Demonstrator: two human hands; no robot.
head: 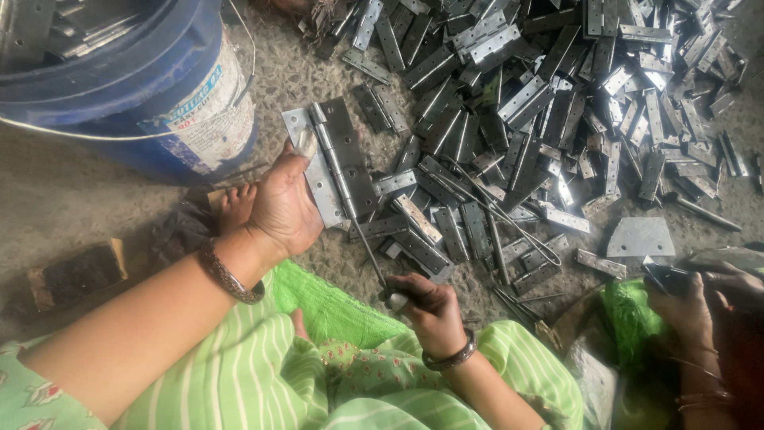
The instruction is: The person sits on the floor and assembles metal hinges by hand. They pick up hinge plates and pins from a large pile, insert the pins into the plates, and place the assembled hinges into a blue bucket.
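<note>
My left hand [282, 203] holds an open grey metal hinge [338, 159] by its left leaf, the knuckle running up and down. A thin metal pin rod [368, 251] sticks out of the hinge's lower end toward me. My right hand [426, 306] is closed around the rod's near end, just above my green-clad lap. Both wrists wear metal bangles.
A large heap of metal hinges [549, 103] and loose rods covers the concrete floor ahead and right. A blue plastic bucket [159, 95] with metal parts stands at the upper left. Another person's hand [688, 306] works at the right edge, near a flat metal plate [641, 237].
</note>
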